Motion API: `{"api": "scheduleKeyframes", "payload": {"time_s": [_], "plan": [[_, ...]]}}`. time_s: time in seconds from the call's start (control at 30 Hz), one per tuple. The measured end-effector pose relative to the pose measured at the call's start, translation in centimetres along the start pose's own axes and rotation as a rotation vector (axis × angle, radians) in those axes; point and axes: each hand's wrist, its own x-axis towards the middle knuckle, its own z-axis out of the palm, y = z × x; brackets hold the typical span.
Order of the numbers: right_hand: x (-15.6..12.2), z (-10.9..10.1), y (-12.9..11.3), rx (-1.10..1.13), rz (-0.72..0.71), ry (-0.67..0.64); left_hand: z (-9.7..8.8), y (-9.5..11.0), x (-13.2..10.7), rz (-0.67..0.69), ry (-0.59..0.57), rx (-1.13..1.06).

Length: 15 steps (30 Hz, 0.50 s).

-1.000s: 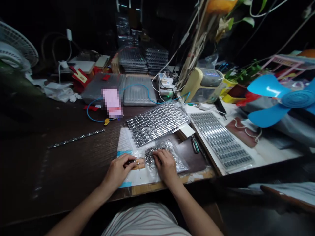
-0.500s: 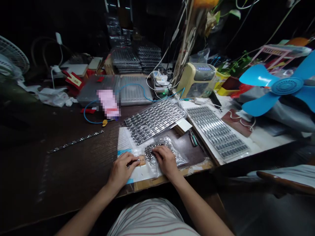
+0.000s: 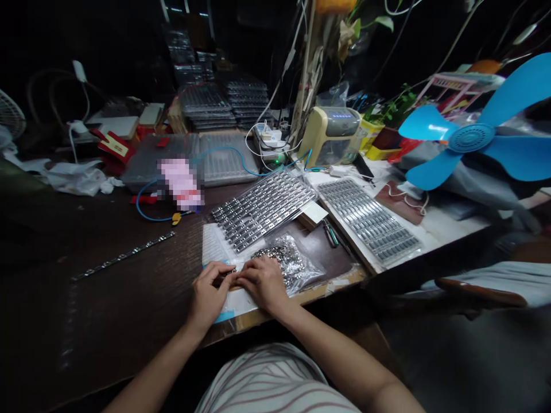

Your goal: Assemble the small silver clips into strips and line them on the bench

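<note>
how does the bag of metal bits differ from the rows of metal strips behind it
The bag is crumpled, its metal bits heaped loosely; the metal strips lie in neat rows. The bag lies next to the right hand; the strips lie farther back. The bag covers less area than the strips. Both show shiny, silvery metal.

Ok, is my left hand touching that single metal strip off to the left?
Apart: the head view shows dark tabletop between the left hand and the single metal strip.

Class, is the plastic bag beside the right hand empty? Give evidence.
Not empty: many small shiny metal pieces show inside the clear bag.
</note>
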Motion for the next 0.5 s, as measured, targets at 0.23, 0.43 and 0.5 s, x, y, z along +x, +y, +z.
{"api": "scheduleKeyframes", "payload": {"time_s": [0.23, 0.43, 0.5], "plan": [[-0.2, -1.4, 1.6, -0.086, 0.005, 0.036, 0.0, -0.3, 0.0, -0.029, 0.009, 0.014], [-0.6, -2.4, 3.9, -0.153, 0.03, 0.039, 0.2, 0.5, 1.3, -0.035, -0.089, 0.03], [-0.7, -2.2, 4.1, -0.121, 0.043, 0.075, 0.6, 0.8, 1.5, 0.014, -0.135, 0.041]]}}
